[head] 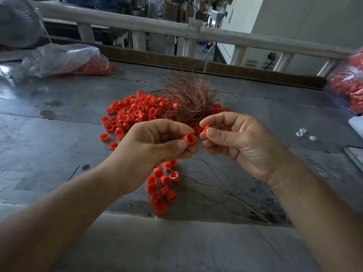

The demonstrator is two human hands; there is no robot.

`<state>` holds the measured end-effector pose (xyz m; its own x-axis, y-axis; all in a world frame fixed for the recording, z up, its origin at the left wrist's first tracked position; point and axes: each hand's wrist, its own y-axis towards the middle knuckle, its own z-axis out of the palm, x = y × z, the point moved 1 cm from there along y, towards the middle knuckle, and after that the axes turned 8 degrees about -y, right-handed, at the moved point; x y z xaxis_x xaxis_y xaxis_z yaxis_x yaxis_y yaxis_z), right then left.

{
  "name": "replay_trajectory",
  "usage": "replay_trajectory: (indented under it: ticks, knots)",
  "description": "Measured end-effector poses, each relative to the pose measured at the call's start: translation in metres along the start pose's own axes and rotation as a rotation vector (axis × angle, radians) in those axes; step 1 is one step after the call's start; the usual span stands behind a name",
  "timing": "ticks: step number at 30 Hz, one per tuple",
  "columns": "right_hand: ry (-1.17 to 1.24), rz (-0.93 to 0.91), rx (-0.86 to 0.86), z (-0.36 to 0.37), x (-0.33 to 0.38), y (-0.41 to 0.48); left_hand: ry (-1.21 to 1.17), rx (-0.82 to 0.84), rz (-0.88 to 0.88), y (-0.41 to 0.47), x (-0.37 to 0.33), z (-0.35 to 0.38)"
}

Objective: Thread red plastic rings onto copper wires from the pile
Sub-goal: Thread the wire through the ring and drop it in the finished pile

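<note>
Forearms raised, left hand (157, 143) and right hand (237, 140) close together, each pinching a red ring (189, 138).

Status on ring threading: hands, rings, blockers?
Left hand pinches a red ring; right hand pinches a second ring, close together. Ring pile and copper wire bundle lie just behind. Nothing blocking the hands.

The right hand (241, 142) pinches a red ring (206, 128) that is mostly hidden behind its thumb and forefinger. At the right edge of the frame, a blurred bag of red rings (351, 89) is cut off. The nearby white scraps (303, 133) are too small to identify.
</note>
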<state>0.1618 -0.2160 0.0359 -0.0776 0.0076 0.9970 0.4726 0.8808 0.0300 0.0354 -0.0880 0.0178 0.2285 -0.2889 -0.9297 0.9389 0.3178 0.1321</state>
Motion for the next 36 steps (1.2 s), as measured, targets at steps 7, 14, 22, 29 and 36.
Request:
replay_trajectory:
  ticks: [7,14,22,29,36]
  knots:
    - [-0.386,-0.289,-0.121,0.016,-0.006,-0.001,0.009,-0.097,-0.004,0.002,0.0,-0.001]
    - [-0.534,-0.345,-0.197,0.021,-0.01,-0.002,0.101,-0.11,-0.001,0.002,0.001,0.0]
    - [-0.608,-0.34,-0.214,0.022,-0.01,-0.003,0.158,-0.099,0.022,0.002,0.002,0.002]
    - [-0.673,-0.366,-0.214,0.023,-0.009,-0.004,0.2,-0.103,0.027,0.001,0.005,0.0]
    - [-0.673,-0.379,-0.214,0.023,-0.008,-0.005,0.156,-0.047,-0.05,0.001,0.005,-0.003]
